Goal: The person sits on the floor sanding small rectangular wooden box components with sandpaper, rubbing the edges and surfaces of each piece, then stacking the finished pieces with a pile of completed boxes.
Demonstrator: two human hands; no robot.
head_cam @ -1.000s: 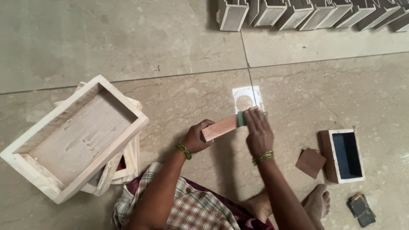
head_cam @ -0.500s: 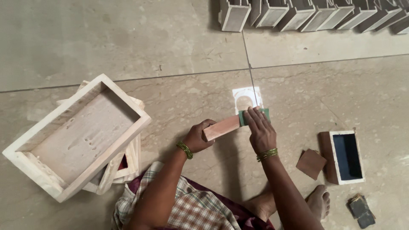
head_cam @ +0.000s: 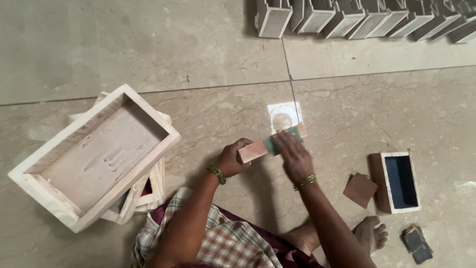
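My left hand (head_cam: 233, 159) grips the near end of a long pinkish wooden piece (head_cam: 258, 149) held just above the tiled floor. My right hand (head_cam: 293, 156) presses a green sanding pad (head_cam: 277, 141) down on the top of that piece, near its far end. A white square sheet with a round mark (head_cam: 283, 115) lies on the floor right behind the piece. Both wrists wear green bangles.
A large pale wooden tray (head_cam: 94, 154) rests on stacked frames at the left. At the right stand a small open box with a dark blue inside (head_cam: 398, 181), a brown square piece (head_cam: 360, 189) and dark scraps (head_cam: 415, 243). A row of boxes (head_cam: 367, 17) lines the far edge. My foot (head_cam: 369, 233) lies nearby.
My right hand with the green pad has slid a little along the wooden piece; the left hand keeps its grip in the same place.
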